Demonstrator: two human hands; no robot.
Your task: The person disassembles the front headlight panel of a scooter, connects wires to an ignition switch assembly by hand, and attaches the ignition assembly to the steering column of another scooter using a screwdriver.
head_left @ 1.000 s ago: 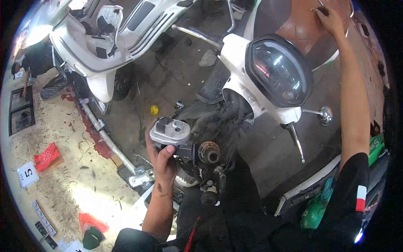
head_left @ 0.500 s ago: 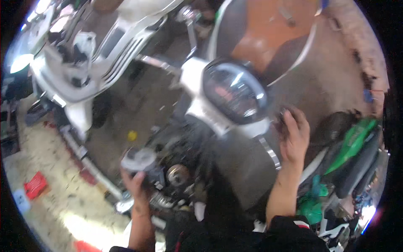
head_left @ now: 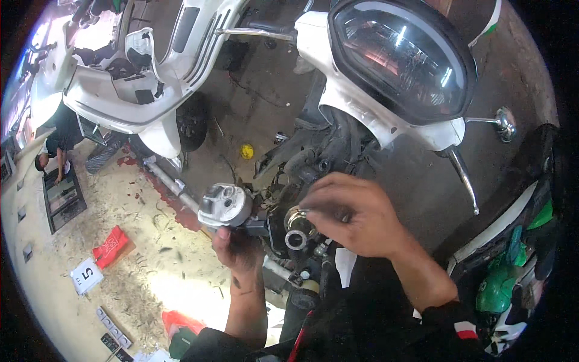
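My left hand (head_left: 244, 256) is closed around the lower side of a silver-grey, rounded metal part (head_left: 224, 206), its thumb pressed on the near face. I cannot tell what kind of part it is. To its right stands a scooter's bare steering stem (head_left: 296, 240), a hollow metal tube. A brass-coloured metal ring (head_left: 295, 215) sits around that stem. My right hand (head_left: 362, 214) reaches in from the right, with thumb and fingers curled together at the ring's edge; the fingertips are partly hidden. Black cables and hoses (head_left: 307, 160) bunch just beyond.
A white scooter headlight housing (head_left: 362, 114) with mirror and lever lies ahead. White body panels (head_left: 129, 111) stand at far left. On the floor are a yellow round piece (head_left: 246, 151) and a red packet (head_left: 113, 246). Another person (head_left: 57, 151) works at far left; a green helmet (head_left: 493, 292) lies right.
My right hand has come left and down from beside the headlight housing to the steering stem. My left hand still holds the silver-grey part. The view has shifted.
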